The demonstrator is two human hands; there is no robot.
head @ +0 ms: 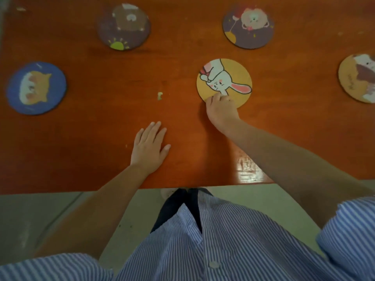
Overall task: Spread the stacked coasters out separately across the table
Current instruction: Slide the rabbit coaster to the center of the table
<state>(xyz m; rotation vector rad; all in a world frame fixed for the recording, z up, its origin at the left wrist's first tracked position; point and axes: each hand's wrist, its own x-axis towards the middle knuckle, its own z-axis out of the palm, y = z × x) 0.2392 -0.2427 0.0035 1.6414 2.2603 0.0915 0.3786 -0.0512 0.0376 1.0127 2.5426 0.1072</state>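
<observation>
Several round picture coasters lie apart on the orange-brown table. A yellow rabbit coaster sits right of centre, and my right hand pinches its near edge with the fingertips. My left hand rests flat on the bare table, fingers spread, holding nothing. A blue cat coaster lies far left. Two purple coasters sit at the back: one with a sun, one with a pink animal. Another yellow coaster is cut off at the right edge.
A small pale chip marks the table's middle. The table's near edge runs in front of my striped shirt, with grey floor below. A glossy reflection shows near that edge.
</observation>
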